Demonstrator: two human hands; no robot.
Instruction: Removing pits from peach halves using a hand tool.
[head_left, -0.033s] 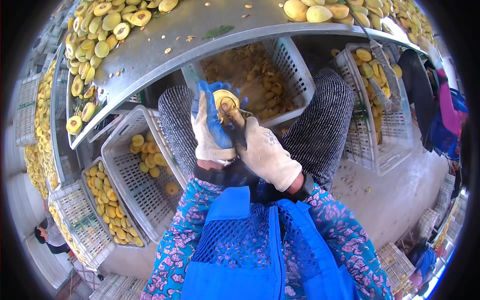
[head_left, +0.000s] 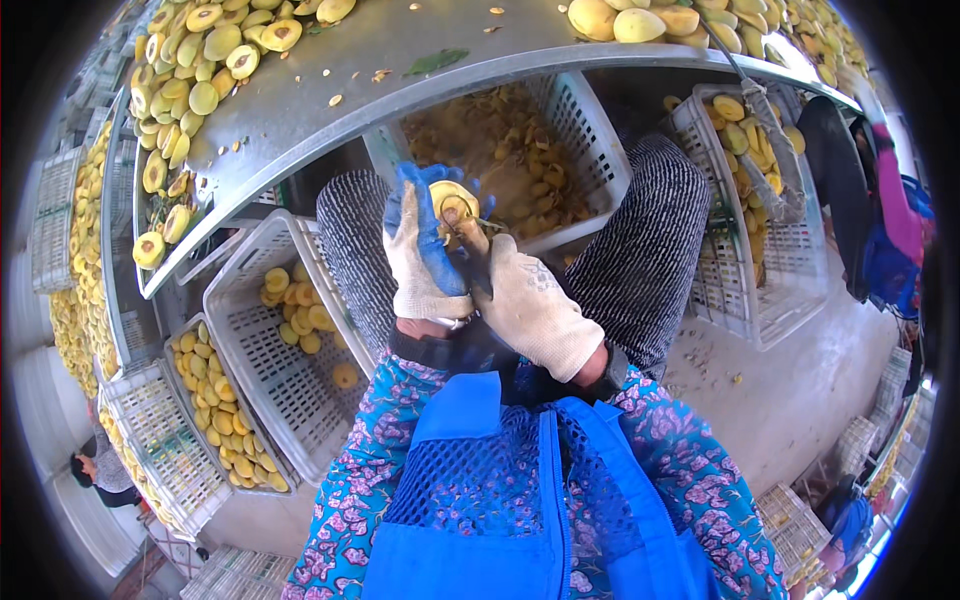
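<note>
Metal, plastic, cloth
The tabletop (head_left: 375, 52) at twelve o'clock looked smooth, faintly glossy metal on my remote feed; the crate (head_left: 282, 398) at eight, matt plastic; the right glove (head_left: 535, 308), rough knitted cloth; the vest (head_left: 455, 555) at six, part mesh.

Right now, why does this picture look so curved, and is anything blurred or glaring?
Head view: the metal table has a bowed edge, from the fisheye lens; head view: glare whitens its upper-right part; head view: scraps in the middle crate look hazy, while the cut fruit in the left hand shows more clearly.
</note>
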